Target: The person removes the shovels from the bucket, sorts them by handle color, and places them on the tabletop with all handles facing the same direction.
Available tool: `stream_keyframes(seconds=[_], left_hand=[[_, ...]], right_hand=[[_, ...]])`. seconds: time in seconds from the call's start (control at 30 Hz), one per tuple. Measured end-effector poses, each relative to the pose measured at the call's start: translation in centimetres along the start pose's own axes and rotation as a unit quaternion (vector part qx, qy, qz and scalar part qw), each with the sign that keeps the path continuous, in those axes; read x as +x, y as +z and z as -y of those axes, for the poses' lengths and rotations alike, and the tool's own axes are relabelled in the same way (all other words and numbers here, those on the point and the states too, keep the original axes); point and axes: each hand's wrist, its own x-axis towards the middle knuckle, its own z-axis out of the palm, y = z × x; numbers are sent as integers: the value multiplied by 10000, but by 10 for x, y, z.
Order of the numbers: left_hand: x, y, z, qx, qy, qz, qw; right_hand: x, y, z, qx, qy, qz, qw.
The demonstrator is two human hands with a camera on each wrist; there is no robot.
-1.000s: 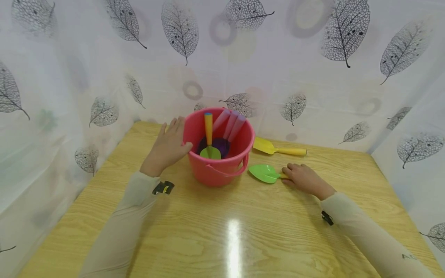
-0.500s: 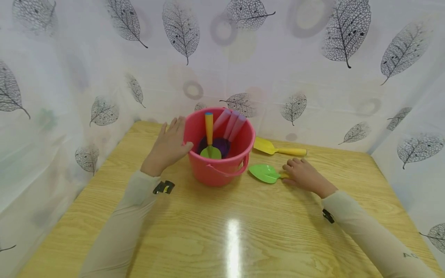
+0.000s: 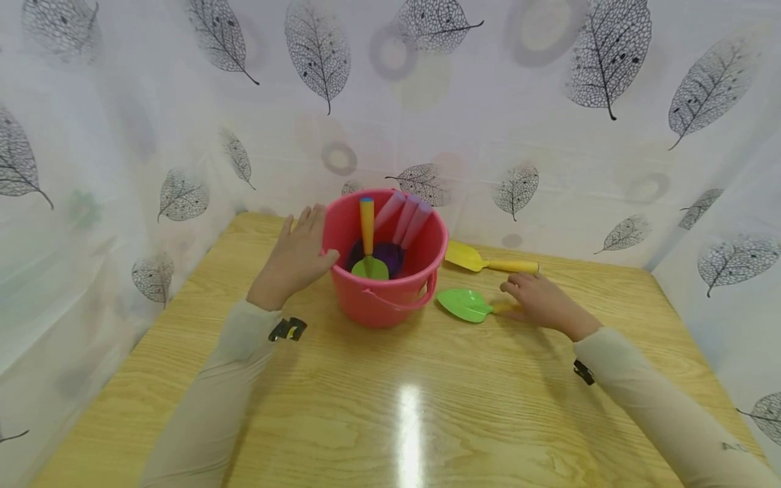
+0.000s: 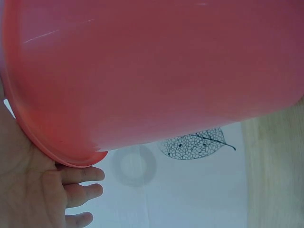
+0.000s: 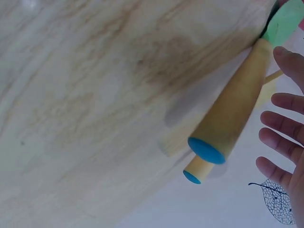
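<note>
One green trowel lies on the table between the bucket and the right hand, clearly the nearer hand. Long axis roughly left-right: blade toward the bucket, handle running in by the right fingers. Those are spread, not wrapped round it; can't tell if any touch. Yellow trowel sits behind, roughly parallel. Left hand: fingers straight and apart, against the bucket's rim.

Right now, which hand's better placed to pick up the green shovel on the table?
Probably your right hand: it's open, right beside the handle of the green shovel. Your left hand is across the pink bucket from it, at the rim.
</note>
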Motion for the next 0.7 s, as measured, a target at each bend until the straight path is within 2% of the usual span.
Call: stream_keyframes(seconds=[0.13, 0.23, 0.53, 0.7], left_hand=[[0, 0, 0, -3, 2, -17, 10000], [-1, -1, -1, 17, 11, -21, 10000], [-1, -1, -1, 22, 10, -12, 10000], [-1, -2, -2, 55, 31, -9, 10000]], right_hand=[[1, -11, -5, 7, 166, 329, 9993], [2, -21, -9, -123, 149, 432, 9989], [10, -52, -19, -556, -149, 2, 9983], [15, -67, -19, -635, -162, 51, 9978]])
